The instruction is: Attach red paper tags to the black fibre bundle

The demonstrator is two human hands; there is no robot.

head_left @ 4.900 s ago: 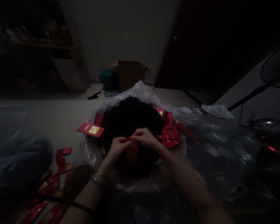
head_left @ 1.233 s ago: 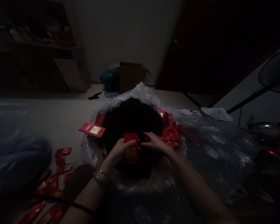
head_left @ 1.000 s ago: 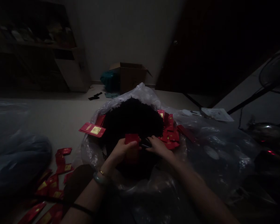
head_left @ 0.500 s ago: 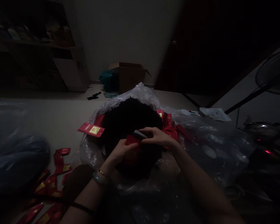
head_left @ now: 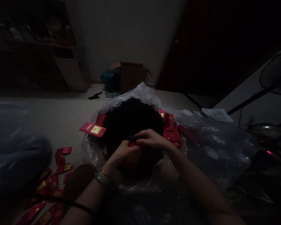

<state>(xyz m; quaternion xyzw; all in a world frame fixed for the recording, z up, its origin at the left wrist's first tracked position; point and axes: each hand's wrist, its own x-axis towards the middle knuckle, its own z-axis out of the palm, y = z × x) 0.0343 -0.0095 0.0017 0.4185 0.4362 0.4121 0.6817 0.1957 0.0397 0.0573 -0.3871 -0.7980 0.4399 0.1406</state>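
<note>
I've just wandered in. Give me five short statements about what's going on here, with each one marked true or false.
1. The left hand holds a red packet. True.
2. A bangle circles the right wrist. False: the bangle is on the left wrist.
3. Other red packets lie on the floor to the person's left. True.
4. The heap ahead is bright white. False: the heap is very dark.
5. The cardboard box is shut. False: the cardboard box is open.

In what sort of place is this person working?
Probably a dim room in a home: a dark door, cluttered shelves and an open cardboard box on the pale floor suggest it.
</note>
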